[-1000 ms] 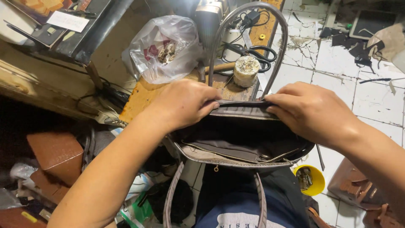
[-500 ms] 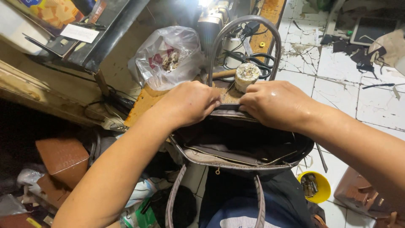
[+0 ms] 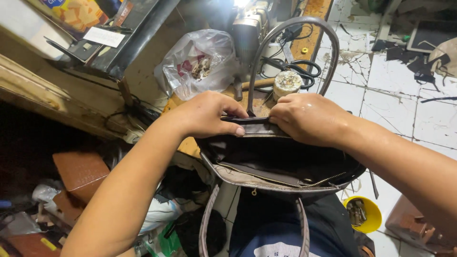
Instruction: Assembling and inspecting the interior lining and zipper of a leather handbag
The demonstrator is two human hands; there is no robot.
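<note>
Handbag [image 3: 281, 164]: dark brown, soft-sided, mouth open toward the person. Brass-coloured zip runs along both lips of the opening; interior lining dark, contents not discernible. One grey-brown strap arches upright over the far rim [image 3: 304, 28]; the other hangs down at the near side, over the person's lap. Bag rests against the near edge of the wooden worktop [image 3: 309, 14], its body overhanging toward the lap.

Left hand [image 3: 207, 114]: fingers curled down, clamped on the far rim of the bag at the left of the strap base. Right hand [image 3: 309, 116]: closed over the same rim just right of it, knuckles up. The two hands are near each other, a short stretch of rim showing between them.

Behind the hands on the worktop: a clear plastic bag [image 3: 200, 62], a sewing machine [image 3: 247, 28], a pale round lump [image 3: 287, 83], possibly wax, and black scissors [image 3: 300, 71]. Yellow tub [image 3: 364, 214] on the tiled floor, lower right.
</note>
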